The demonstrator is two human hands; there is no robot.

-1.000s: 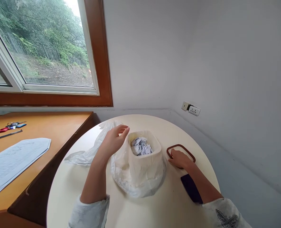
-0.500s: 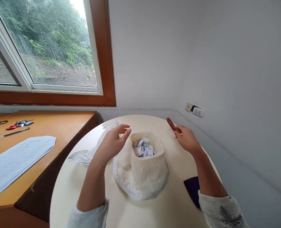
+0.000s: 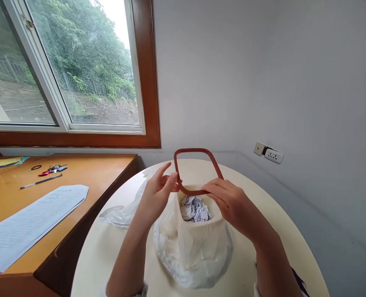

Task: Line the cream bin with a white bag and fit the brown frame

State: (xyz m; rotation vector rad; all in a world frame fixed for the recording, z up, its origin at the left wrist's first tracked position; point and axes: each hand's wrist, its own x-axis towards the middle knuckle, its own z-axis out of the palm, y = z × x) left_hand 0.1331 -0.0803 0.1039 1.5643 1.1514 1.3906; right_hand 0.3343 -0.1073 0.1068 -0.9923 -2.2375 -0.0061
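A reddish-brown bin ring (image 3: pixel 192 150), a rounded square frame, is held tilted up above a small waste bin. My right hand (image 3: pixel 229 202) grips its near right corner from above. On its near left side, the thumb and some fingers of my left hand (image 3: pixel 158 192) close on the frame, while the index finger points up. Below stands the waste bin, covered by a whitish plastic bag (image 3: pixel 201 247) folded out over its rim and spreading around its base. Crumpled white paper (image 3: pixel 195 209) lies inside.
The round cream table (image 3: pixel 109 251) carries more loose plastic bag (image 3: pixel 118 215) at left. Beside it, a wooden desk (image 3: pixel 109 167) holds written sheets (image 3: pixel 43 218), a pen (image 3: pixel 41 181) and keys (image 3: pixel 53 169). A dark cloth-like item (image 3: pixel 299 280) is partly hidden by my right forearm.
My right hand has brought the brown ring leftward over the bin and turned it, so its whole outline shows. My left hand has come to the ring's left side. The view has shifted.
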